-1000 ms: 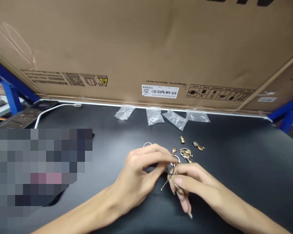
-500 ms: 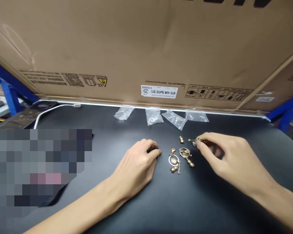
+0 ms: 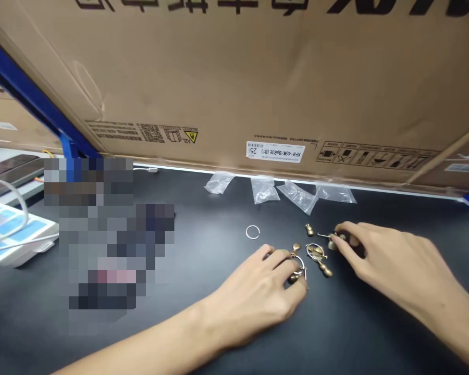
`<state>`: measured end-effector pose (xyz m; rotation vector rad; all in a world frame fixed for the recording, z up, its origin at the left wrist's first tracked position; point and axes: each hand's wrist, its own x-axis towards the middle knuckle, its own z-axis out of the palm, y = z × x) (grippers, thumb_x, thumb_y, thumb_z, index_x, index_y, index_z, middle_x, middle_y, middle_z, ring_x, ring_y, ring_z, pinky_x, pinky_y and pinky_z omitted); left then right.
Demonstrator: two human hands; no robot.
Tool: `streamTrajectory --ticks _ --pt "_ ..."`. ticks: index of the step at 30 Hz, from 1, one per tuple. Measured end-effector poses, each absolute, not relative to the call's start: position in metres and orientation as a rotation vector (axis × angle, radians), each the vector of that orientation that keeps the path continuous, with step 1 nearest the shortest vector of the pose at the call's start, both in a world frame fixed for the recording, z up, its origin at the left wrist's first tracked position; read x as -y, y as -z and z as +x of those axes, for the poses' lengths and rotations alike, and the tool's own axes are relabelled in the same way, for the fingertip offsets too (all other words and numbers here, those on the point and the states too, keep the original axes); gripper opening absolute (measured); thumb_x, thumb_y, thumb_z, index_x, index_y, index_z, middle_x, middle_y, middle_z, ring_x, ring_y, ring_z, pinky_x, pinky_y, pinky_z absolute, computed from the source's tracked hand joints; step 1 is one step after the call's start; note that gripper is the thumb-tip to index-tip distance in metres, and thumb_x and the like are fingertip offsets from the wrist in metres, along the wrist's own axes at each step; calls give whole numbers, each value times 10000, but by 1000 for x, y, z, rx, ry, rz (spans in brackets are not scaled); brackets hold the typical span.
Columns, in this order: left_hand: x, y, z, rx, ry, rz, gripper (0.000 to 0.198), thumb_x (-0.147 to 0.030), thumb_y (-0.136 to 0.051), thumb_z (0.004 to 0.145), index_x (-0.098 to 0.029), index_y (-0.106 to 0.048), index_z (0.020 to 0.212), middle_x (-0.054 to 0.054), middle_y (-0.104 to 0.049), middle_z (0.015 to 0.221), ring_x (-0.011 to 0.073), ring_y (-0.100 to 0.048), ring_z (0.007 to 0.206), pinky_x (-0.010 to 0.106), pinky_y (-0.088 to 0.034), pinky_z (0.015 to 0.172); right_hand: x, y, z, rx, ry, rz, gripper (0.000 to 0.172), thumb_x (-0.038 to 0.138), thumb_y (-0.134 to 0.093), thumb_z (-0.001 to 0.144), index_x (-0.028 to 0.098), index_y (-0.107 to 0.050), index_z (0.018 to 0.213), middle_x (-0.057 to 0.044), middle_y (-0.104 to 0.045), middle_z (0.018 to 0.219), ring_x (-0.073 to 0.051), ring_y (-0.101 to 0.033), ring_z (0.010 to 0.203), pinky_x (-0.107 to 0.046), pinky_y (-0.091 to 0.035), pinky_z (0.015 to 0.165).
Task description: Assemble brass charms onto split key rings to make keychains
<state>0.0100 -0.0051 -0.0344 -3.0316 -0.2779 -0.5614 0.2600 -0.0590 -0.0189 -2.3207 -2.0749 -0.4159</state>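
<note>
the left hand (image 3: 263,285) lies low on the black table (image 3: 203,333), fingers bent and drawn together, thumb and fingertips closed on a key ring (image 3: 299,270) with small brass pieces hanging from it; most of the ring is hidden under the fingers. the right hand (image 3: 381,260) rests just across from it, its thumb and forefinger pinching a brass charm (image 3: 331,240) with a thin pin sticking out toward the left hand, the other fingers curled loosely behind.

between the two hands lie a round charm (image 3: 316,252) and, touching its near edge, a gourd charm (image 3: 325,270). just beyond these sits a small gourd (image 3: 308,229). beyond the left hand's fingertips, well apart from the brass pieces, lies a loose ring (image 3: 252,232) of silver wire.

farther out, four clear plastic bags (image 3: 298,195) line the table's far edge against a large cardboard box (image 3: 234,78) bearing a white label (image 3: 275,151).
</note>
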Motion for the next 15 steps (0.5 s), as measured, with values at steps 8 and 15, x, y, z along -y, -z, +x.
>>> streamTrajectory --ticks 8,15 --pt "8 33 10 252 633 -2964 200 -84 -458 959 -122 -654 943 50 -646 805 164 -595 740 304 -460 727 68 19 244 2128 80 -1903 314 484 -418 963 302 -658 1053 -11 -734 939 -176 -684 598 -278 -510 495" --pt "14 26 3 464 870 -3026 212 -174 -481 969 -186 -679 1042 28 -674 921 144 -603 777 249 -490 711 80 41 222 2290 -178 -1553 369 409 -526 934 285 -582 1278 -53 -704 1190 -257 -691 1057 -314 -599 815"
